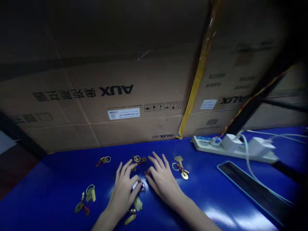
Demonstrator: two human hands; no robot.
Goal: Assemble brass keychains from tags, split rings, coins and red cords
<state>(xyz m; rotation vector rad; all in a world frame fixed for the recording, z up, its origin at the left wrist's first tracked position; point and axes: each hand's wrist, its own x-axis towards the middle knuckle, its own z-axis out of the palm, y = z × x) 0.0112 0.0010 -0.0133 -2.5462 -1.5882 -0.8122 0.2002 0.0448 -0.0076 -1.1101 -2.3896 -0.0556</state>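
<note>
Both my hands rest palm-down on a glossy blue table (60, 179). My left hand (124, 189) has its fingers spread, its thumb beside a small metal ring (142, 187). Close beside it lies my right hand (162, 179), fingers stretched out, the thumb also near the ring. Neither hand grips anything I can see. Small brass key-like pieces lie all around: one bunch (138, 159) just beyond my fingertips, one (181, 166) right of my right hand, one (104, 160) at the far left, two (86, 199) near left, some (134, 208) under my left wrist.
Large brown AUX cardboard boxes (115, 102) stand along the table's back edge. A white power strip (231, 146) with plugs and white cables lies at the back right. A dark flat phone-like slab (252, 187) lies on the right.
</note>
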